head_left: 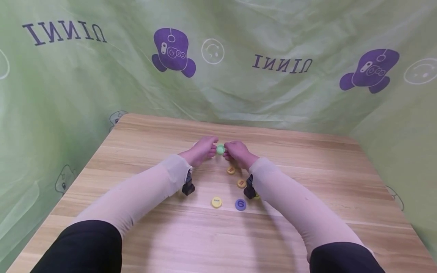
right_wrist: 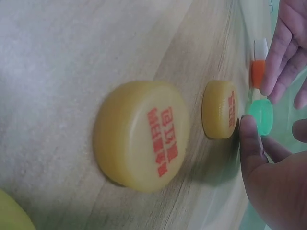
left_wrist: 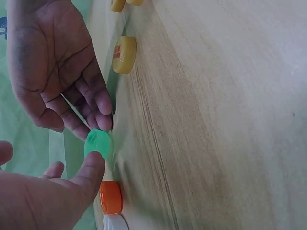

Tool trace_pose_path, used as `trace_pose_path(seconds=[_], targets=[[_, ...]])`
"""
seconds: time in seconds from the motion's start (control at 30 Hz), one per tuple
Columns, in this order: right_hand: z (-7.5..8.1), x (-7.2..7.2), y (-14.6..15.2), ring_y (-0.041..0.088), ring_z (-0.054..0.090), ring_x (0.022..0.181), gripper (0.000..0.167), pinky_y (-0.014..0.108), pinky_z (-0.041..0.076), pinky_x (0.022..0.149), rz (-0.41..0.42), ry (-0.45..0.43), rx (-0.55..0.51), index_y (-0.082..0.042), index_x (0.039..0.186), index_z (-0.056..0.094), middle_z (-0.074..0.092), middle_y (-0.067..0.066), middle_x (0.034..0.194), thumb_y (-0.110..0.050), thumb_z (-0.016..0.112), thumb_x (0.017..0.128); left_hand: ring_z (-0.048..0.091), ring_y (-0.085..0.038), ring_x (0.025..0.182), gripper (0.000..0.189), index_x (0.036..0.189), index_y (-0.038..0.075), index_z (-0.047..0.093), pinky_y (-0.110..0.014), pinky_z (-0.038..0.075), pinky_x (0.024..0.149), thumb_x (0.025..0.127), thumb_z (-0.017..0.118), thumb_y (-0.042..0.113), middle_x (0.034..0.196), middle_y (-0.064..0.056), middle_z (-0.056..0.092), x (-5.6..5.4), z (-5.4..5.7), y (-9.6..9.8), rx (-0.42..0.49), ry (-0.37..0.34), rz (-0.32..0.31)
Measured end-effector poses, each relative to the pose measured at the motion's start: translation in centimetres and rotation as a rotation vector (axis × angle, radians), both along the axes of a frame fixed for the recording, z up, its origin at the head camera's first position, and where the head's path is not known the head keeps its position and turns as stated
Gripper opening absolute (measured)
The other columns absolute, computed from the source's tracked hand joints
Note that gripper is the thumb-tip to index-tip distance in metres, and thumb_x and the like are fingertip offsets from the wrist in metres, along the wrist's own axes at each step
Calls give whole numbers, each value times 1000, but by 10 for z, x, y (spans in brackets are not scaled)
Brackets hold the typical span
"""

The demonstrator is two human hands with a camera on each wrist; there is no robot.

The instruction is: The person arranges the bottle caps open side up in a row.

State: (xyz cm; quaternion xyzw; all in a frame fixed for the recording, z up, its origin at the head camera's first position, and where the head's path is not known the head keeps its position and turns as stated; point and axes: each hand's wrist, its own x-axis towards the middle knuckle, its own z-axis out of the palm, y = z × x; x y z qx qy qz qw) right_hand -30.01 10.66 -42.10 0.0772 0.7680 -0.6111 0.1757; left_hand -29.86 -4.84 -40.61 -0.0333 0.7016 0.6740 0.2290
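Note:
A translucent green bottle cap [head_left: 220, 149] lies between the two hands near the back middle of the table, its hollow side showing in the head view. My left hand [head_left: 203, 149] reaches in from the left, fingers fairly straight; one fingertip touches the cap's edge in the left wrist view. From the other side comes my right hand [head_left: 239, 152], its fingers loosely bent and fingertips at the cap's rim. Its thumb stands apart from the cap. Beside the left fingers are an orange cap [left_wrist: 111, 197] and a white cap [left_wrist: 115, 222], mostly hidden in the head view.
Two tan caps with red print, one nearer [head_left: 241, 183] and one farther [head_left: 231, 170], lie by the right hand. Closer in are a pale yellow cap [head_left: 216, 202] and a blue cap [head_left: 240, 204]. A yellow-green cap [right_wrist: 12, 213] is partly hidden. Green cloth [head_left: 239, 98] hangs behind the table.

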Motion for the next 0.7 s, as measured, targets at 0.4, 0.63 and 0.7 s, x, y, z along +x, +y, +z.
trace_pose_path(seconds=[0.4,0.63,0.7], targets=[[-3,-4,-4,12,57,71,21,18,55,65,15,-39,4,8,112,60,60,8,86,-9,51,103,42,-41,143,49,151,-15,31,-43,39,118,111,34,13,154,-33,38,1,1,-14,83,-4,97],[1,-2,-11,13,58,74,32,19,56,68,20,-35,10,11,127,57,60,9,90,-10,52,104,47,-42,137,47,149,-17,33,-43,43,115,111,32,10,151,-34,41,4,5,-23,83,12,117],[2,-1,-13,13,59,74,34,19,56,70,23,-34,11,12,129,57,60,9,91,-10,52,104,47,-43,138,46,148,-17,35,-43,43,115,110,34,8,150,-34,42,5,4,-22,85,13,120]])
